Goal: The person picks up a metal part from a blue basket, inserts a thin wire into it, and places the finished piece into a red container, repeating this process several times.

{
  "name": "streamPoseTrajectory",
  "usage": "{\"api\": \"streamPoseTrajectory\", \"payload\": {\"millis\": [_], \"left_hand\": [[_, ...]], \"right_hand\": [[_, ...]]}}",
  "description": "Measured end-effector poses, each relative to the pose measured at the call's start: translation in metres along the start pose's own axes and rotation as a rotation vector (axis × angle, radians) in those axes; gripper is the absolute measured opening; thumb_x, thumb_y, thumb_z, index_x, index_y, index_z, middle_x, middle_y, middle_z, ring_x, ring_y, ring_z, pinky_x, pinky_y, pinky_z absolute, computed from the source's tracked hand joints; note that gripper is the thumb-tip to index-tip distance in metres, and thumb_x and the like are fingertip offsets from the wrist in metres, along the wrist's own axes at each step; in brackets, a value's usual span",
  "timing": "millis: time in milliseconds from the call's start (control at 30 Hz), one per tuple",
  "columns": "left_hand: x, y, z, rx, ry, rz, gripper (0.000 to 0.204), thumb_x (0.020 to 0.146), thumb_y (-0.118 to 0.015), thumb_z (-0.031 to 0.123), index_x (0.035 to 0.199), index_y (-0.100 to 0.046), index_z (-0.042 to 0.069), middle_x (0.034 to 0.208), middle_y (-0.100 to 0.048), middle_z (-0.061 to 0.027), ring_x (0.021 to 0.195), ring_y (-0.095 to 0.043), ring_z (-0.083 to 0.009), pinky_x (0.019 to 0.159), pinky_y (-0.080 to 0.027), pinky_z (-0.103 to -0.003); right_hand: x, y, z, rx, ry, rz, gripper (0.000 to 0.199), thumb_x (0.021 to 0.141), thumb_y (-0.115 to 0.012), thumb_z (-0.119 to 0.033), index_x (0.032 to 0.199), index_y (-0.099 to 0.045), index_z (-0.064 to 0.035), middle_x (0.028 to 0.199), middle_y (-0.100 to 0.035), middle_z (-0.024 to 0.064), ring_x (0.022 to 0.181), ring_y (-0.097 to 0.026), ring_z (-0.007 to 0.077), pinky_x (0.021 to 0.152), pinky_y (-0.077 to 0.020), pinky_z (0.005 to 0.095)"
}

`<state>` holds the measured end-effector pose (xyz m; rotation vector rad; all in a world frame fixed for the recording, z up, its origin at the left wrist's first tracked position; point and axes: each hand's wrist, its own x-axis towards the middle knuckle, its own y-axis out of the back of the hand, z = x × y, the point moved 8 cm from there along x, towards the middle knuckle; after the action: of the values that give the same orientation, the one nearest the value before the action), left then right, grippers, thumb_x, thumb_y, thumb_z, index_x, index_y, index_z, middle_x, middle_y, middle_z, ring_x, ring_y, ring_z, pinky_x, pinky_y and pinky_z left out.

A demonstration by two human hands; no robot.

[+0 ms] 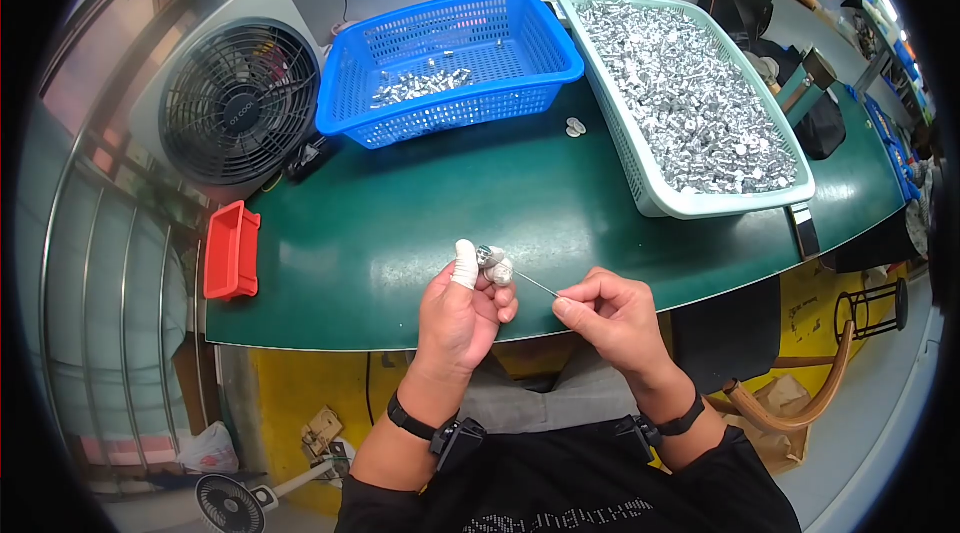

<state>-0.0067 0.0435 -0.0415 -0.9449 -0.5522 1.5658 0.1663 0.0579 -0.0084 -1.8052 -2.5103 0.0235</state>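
Observation:
My left hand (464,308), with white coverings on the thumb and a fingertip, pinches a small silver metal part (487,256) above the front of the green table. My right hand (612,318) grips a thin metal rod (537,282) between thumb and forefinger. The rod's far end reaches the small part, but I cannot tell whether it sits inside it. A blue plastic basket (450,113) at the back holds a small heap of silver parts (425,85). To its right, a pale green basket (640,168) is filled with many similar metal parts (690,93).
A black-grilled fan (240,98) stands at the back left, and a red plastic bin (232,251) sits at the table's left edge. Several small pale discs (575,127) lie on the green table (400,203) between the baskets. A black stool (880,308) stands at right.

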Motion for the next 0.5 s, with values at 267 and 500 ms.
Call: {"api": "streamPoseTrajectory", "payload": {"millis": [267,500], "left_hand": [[0.007,-0.007,-0.005,0.042,0.015,-0.037,0.039,0.103,-0.050,0.037,0.101,-0.064,0.001,0.084,-0.062,-0.0079,0.069,-0.053,-0.0174,0.056,-0.043,-0.030],[0.010,-0.029,-0.012,0.209,-0.054,0.018,0.033,0.101,-0.056,0.033,0.102,-0.063,0.001,0.083,-0.061,-0.0073,0.069,-0.053,-0.0155,0.056,-0.044,-0.029]], "right_hand": [[0.001,0.007,0.001,0.076,-0.075,0.017,0.009,0.086,-0.075,-0.007,0.088,-0.072,0.0017,0.077,-0.061,-0.0012,0.067,-0.052,0.0026,0.059,-0.0412,0.0200],[0.005,0.025,0.008,0.151,-0.212,0.002,0.009,0.087,-0.074,-0.006,0.089,-0.071,0.0018,0.078,-0.060,-0.0013,0.067,-0.052,0.0030,0.058,-0.0408,0.0203]]}}
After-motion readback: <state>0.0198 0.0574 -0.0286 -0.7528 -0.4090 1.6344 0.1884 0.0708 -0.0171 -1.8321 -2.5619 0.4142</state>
